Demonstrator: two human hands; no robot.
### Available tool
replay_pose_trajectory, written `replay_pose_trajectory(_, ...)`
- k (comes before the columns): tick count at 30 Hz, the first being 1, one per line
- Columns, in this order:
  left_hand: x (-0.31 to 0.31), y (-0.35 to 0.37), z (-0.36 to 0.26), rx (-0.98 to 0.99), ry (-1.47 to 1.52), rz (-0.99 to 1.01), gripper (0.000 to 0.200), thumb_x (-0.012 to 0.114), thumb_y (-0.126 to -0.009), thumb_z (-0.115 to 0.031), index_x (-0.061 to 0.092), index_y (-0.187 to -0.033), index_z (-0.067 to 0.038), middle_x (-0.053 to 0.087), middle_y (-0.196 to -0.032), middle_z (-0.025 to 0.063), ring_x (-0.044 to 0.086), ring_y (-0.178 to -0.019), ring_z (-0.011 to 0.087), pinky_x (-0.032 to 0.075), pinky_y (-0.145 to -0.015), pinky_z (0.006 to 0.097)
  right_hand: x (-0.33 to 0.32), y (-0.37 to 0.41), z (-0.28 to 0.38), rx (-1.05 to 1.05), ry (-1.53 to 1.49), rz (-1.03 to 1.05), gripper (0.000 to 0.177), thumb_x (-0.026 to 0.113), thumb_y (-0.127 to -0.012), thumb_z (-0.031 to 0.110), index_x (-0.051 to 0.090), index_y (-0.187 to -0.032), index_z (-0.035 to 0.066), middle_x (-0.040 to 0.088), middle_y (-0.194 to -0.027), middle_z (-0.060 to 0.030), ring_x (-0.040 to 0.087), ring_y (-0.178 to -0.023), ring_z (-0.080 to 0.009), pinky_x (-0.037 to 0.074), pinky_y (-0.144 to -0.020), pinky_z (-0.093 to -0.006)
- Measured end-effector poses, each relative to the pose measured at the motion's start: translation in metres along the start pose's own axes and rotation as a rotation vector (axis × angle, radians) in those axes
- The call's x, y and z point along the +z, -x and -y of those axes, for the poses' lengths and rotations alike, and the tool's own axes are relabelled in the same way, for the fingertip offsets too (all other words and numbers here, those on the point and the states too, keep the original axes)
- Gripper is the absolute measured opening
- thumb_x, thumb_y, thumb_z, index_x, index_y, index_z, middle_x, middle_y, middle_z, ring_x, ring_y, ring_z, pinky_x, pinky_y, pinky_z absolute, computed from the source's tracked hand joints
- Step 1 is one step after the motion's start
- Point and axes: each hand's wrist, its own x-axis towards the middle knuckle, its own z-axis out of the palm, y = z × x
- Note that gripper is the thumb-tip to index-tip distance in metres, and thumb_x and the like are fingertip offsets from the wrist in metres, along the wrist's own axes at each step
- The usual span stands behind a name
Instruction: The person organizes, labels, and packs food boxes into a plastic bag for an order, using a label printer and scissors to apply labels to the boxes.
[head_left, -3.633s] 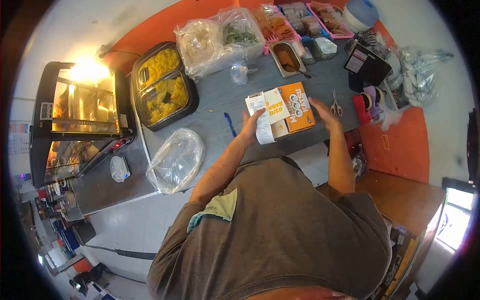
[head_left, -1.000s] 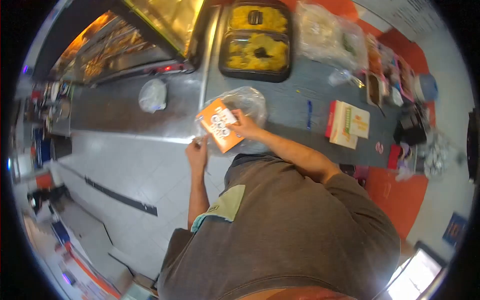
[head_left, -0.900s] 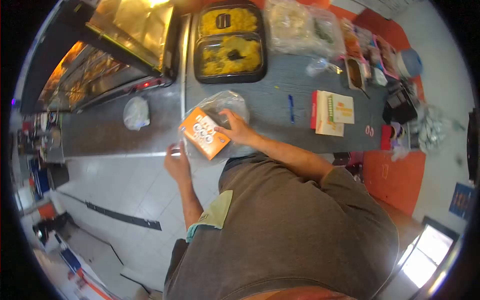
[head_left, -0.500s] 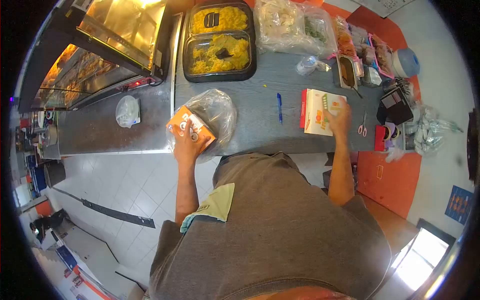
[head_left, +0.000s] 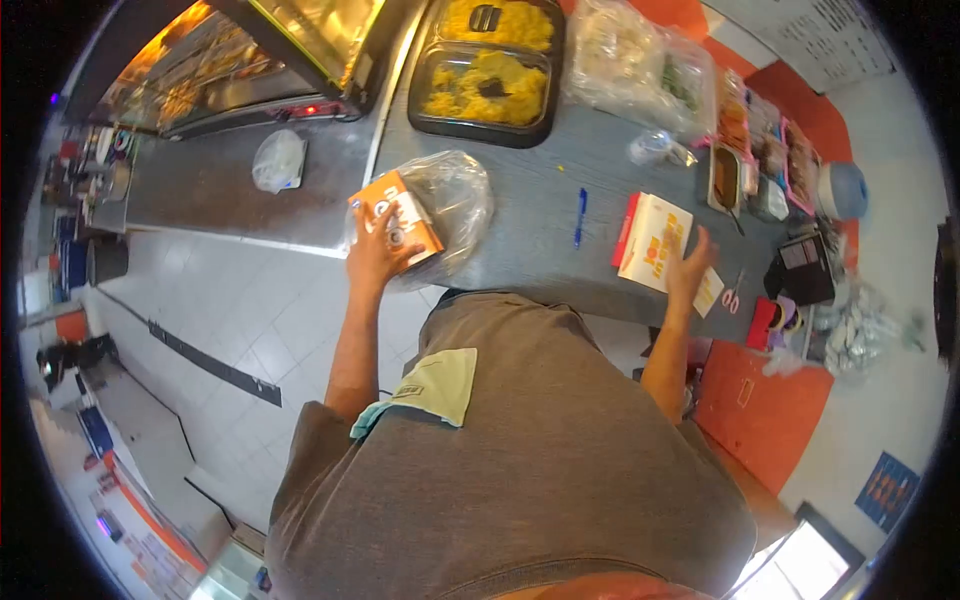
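Observation:
My left hand (head_left: 375, 248) rests on an orange and white cardboard box (head_left: 385, 193), its fingers and thumb wrapped over the top and sides. Under and beside the box spreads a clear plastic bag (head_left: 462, 205). My right hand (head_left: 690, 268) is at the right edge of a white box (head_left: 650, 238) with yellow and orange lettering and a red side. Its fingers are outstretched, and a white part of the box shows beyond the wrist. A blue pen (head_left: 580, 218) lies between the two boxes. Pink-handled scissors (head_left: 731, 298) are just right of my right hand.
At the back stands a black two-part tray (head_left: 480, 137) of yellow food. Bagged food (head_left: 620, 65) and a metal container with a dark sauce (head_left: 725, 178) sit at the right rear. A heated glass display (head_left: 230, 75) is at left, with a small plastic bag (head_left: 279, 160) before it.
The view has turned and shifted. My right hand has moved from the top of the white box to its right edge, uncovering the lettering. The left hand stays on the orange box.

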Motion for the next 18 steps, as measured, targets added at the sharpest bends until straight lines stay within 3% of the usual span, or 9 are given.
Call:
replay_pose_trajectory(1, -0.002, 0.000, -0.001, -0.010, 0.012, -0.005, 0.083, 0.081, -0.056, -0.052, 0.051, -0.129, -0.026, 0.034, -0.143, 0.0181, 0.058, -0.106, 0.0367, 0.053, -0.077, 0.0442, 0.002, 0.013, 0.016, -0.317, -0.077, 0.094, 0.076, 0.071, -0.073, 0.043, 0.038, -0.139, 0.024, 0.025, -0.147, -0.0169, 0.037, -0.123, -0.0425, 0.037, -0.093, -0.0590)
replay_pose_trajectory(2, -0.005, 0.002, -0.004, -0.016, 0.029, -0.006, 0.079, 0.080, -0.058, -0.051, 0.053, -0.128, -0.024, 0.037, -0.141, 0.0172, 0.059, -0.105, 0.0358, 0.053, -0.076, 0.0443, -0.011, 0.028, 0.045, -0.329, -0.080, 0.097, 0.076, 0.071, -0.073, 0.043, 0.038, -0.139, 0.024, 0.025, -0.147, -0.0169, 0.037, -0.123, -0.0425, 0.037, -0.093, -0.0590)
replay_pose_trajectory(4, -0.016, 0.009, -0.015, -0.043, 0.093, 0.032, 0.071, 0.078, -0.062, -0.050, 0.056, -0.124, -0.021, 0.040, -0.139, 0.0166, 0.060, -0.103, 0.0349, 0.053, -0.077, 0.0436, -0.048, 0.043, 0.103, 0.020, 0.189, 0.328, 0.079, 0.073, -0.069, 0.036, 0.038, -0.139, 0.025, 0.032, -0.142, -0.0163, 0.041, -0.118, -0.0403, 0.039, -0.093, -0.0563)
replay_pose_trajectory(6, -0.015, 0.013, -0.031, 0.076, 0.281, 0.144, 0.056, 0.075, -0.070, -0.048, 0.062, -0.115, -0.017, 0.046, -0.134, 0.0159, 0.060, -0.102, 0.0337, 0.052, -0.080, 0.0420, -0.049, 0.033, 0.111, -0.026, 0.198, 0.300, 0.077, 0.074, -0.066, 0.033, 0.043, -0.136, 0.025, 0.036, -0.138, -0.0142, 0.045, -0.115, -0.0366, 0.041, -0.093, -0.0505)
replay_pose_trajectory(8, 0.013, 0.029, -0.050, 0.416, 0.411, 0.162, 0.045, 0.071, -0.075, -0.044, 0.067, -0.107, -0.012, 0.046, -0.134, 0.0163, 0.059, -0.105, 0.0352, 0.049, -0.086, 0.0400, -0.059, 0.027, 0.115, -0.576, 0.080, 0.263, 0.072, 0.074, -0.065, 0.033, 0.049, -0.131, 0.021, 0.038, -0.137, -0.0135, 0.047, -0.115, -0.0348, 0.042, -0.094, -0.0458)
replay_pose_trajectory(10, 0.020, 0.039, -0.086, 0.366, 0.317, 0.372, 0.051, 0.071, -0.076, -0.037, 0.060, -0.117, -0.010, 0.043, -0.133, 0.0252, 0.062, -0.098, 0.0393, 0.052, -0.080, 0.0425, -0.061, 0.024, 0.154, -0.623, -0.511, 0.663, 0.066, 0.074, -0.068, 0.029, 0.054, -0.129, 0.009, 0.043, -0.133, -0.0148, 0.048, -0.119, -0.0274, 0.044, -0.093, -0.0379)
replay_pose_trajectory(12, 0.042, 0.036, -0.093, 0.291, 0.218, 0.489, 0.054, 0.071, -0.076, -0.033, 0.056, -0.122, -0.010, 0.041, -0.133, 0.0285, 0.063, -0.095, 0.0404, 0.053, -0.078, 0.0437, -0.053, 0.032, 0.213, -0.474, -0.744, 1.200, 0.064, 0.072, -0.071, 0.026, 0.053, -0.129, 0.006, 0.046, -0.131, -0.0164, 0.050, -0.115, -0.0238, 0.045, -0.090, -0.0353)
replay_pose_trajectory(14, 0.092, 0.029, -0.081, 0.302, 0.034, 0.475, 0.068, 0.071, -0.073, -0.026, 0.044, -0.134, -0.012, 0.037, -0.135, 0.0334, 0.064, -0.091, 0.0410, 0.054, -0.075, 0.0453, -0.034, 0.055, 0.275, -0.481, -0.699, 1.487, 0.068, 0.073, -0.069, 0.028, 0.053, -0.129, 0.004, 0.048, -0.130, -0.0171, 0.052, -0.112, -0.0230, 0.044, -0.091, -0.0326)
replay_pose_trajectory(18, 0.133, 0.031, -0.070, 0.353, -0.005, 0.553, 0.075, 0.071, -0.070, -0.021, 0.039, -0.137, -0.009, 0.039, -0.135, 0.0296, 0.063, -0.092, 0.0408, 0.054, -0.074, 0.0455, -0.002, 0.111, 0.343, -0.766, 0.112, 1.062, 0.074, 0.070, -0.063, 0.046, 0.052, -0.132, 0.025, 0.044, -0.133, -0.0161, 0.044, -0.120, -0.0398, 0.035, -0.099, -0.0522)
